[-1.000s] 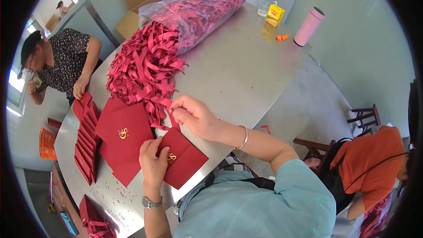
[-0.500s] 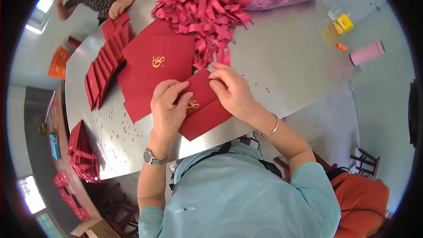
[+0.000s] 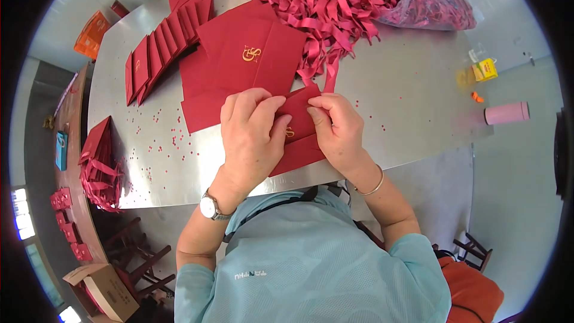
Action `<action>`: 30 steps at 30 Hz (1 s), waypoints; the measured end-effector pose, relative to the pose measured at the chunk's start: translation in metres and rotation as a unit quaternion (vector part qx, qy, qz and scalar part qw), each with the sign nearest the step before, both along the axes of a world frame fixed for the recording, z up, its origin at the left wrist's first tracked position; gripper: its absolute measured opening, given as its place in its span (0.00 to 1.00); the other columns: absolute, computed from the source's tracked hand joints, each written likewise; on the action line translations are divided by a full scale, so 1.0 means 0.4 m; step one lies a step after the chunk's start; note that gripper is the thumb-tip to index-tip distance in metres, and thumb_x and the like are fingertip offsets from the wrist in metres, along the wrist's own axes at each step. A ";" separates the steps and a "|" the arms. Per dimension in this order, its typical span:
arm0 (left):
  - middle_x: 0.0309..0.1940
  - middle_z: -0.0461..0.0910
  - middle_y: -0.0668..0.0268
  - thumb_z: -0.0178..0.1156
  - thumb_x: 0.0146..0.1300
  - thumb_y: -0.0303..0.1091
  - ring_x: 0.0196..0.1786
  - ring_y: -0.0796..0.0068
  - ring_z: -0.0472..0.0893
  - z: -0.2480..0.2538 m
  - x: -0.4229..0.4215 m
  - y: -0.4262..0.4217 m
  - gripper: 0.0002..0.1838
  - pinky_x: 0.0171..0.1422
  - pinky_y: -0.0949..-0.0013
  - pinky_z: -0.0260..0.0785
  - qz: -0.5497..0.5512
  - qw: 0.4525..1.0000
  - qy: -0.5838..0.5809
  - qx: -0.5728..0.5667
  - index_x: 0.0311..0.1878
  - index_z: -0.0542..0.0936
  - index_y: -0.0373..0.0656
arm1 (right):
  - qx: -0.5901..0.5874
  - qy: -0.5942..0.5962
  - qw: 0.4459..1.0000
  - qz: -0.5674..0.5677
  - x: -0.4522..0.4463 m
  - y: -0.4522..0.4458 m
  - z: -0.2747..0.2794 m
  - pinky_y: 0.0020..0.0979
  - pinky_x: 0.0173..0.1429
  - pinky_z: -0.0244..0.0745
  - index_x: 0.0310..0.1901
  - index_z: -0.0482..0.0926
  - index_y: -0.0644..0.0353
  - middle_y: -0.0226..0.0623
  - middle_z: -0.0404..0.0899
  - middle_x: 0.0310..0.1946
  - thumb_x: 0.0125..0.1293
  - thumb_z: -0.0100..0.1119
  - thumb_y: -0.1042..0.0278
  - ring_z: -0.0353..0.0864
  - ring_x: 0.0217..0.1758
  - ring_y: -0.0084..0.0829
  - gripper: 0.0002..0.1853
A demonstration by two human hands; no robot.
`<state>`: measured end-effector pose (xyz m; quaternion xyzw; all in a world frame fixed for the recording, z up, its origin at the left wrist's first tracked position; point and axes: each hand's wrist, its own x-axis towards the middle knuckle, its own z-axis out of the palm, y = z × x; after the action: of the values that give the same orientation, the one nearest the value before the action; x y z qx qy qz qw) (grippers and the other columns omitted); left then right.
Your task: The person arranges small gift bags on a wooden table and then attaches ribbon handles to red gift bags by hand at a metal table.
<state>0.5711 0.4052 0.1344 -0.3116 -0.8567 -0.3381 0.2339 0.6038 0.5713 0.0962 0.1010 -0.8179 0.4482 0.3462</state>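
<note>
Held near front edge of metal table (image 3: pixel 406 125), close to loose ribbons (image 3: pixel 335 0): red packet (image 3: pixel 297 154), gripped in left hand (image 3: pixel 251 137), pinched in right hand (image 3: pixel 342 134), apparently for steadiness.

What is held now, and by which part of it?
The red bag: right hand pinches it near its far right corner; left hand covers its left side.

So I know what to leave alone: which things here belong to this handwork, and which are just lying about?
Part of the work, it seems:
- small red folder, held in left hand and right hand
- flat red folders
- overlapping red row
- loose ribbons

Probably just lying about:
- pink bottle
- yellow carton
- orange scrap
</note>
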 end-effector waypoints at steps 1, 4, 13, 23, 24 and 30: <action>0.41 0.79 0.60 0.69 0.46 0.24 0.45 0.56 0.77 0.009 0.002 -0.004 0.17 0.50 0.58 0.69 0.003 1.000 -0.002 0.001 0.43 0.81 0.39 | 0.012 0.006 1.000 0.000 0.003 -0.003 0.003 0.34 0.38 0.77 0.39 0.78 0.64 0.44 0.80 0.34 0.58 0.64 0.81 0.80 0.34 0.42 0.08; 0.35 0.80 0.59 0.68 0.48 0.24 0.42 0.54 0.78 0.039 -0.002 -0.015 0.14 0.49 0.57 0.70 0.002 0.991 -0.132 -0.010 0.41 0.81 0.38 | 0.048 0.044 0.998 0.002 0.006 -0.010 0.011 0.34 0.37 0.77 0.39 0.79 0.63 0.44 0.80 0.35 0.56 0.66 0.81 0.80 0.33 0.42 0.09; 0.31 0.81 0.53 0.62 0.56 0.25 0.37 0.54 0.80 0.028 -0.035 -0.037 0.08 0.43 0.59 0.71 -0.080 0.938 -0.332 0.048 0.39 0.81 0.34 | 0.190 0.134 0.972 -0.041 0.010 -0.013 0.026 0.33 0.44 0.71 0.37 0.83 0.57 0.34 0.80 0.36 0.46 0.68 0.77 0.77 0.37 0.35 0.13; 0.28 0.82 0.60 0.61 0.59 0.25 0.31 0.76 0.78 -0.014 -0.033 -0.041 0.09 0.39 0.70 0.70 -0.048 0.862 -0.481 0.154 0.42 0.81 0.32 | 0.272 -0.001 0.962 -0.012 0.010 -0.032 0.062 0.35 0.39 0.67 0.34 0.81 0.57 0.32 0.77 0.27 0.54 0.67 0.74 0.75 0.33 0.34 0.06; 0.29 0.82 0.61 0.61 0.60 0.25 0.32 0.77 0.78 -0.029 -0.033 -0.041 0.09 0.39 0.71 0.71 -0.057 0.854 -0.488 0.174 0.42 0.81 0.31 | 0.283 -0.021 0.959 -0.012 0.008 -0.034 0.065 0.36 0.39 0.67 0.33 0.80 0.57 0.32 0.77 0.27 0.55 0.66 0.73 0.75 0.32 0.35 0.05; 0.30 0.83 0.61 0.61 0.59 0.24 0.33 0.77 0.78 -0.054 -0.025 -0.044 0.11 0.40 0.72 0.71 -0.045 0.850 -0.483 0.204 0.44 0.81 0.31 | 0.300 -0.035 0.953 0.008 -0.015 -0.034 0.046 0.37 0.35 0.65 0.25 0.72 0.57 0.34 0.72 0.22 0.55 0.64 0.71 0.72 0.29 0.36 0.09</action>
<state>0.5611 0.3876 0.1129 -0.0929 -0.7581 -0.6237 -0.1662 0.5977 0.5577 0.1148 0.1909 -0.9257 0.1878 0.2672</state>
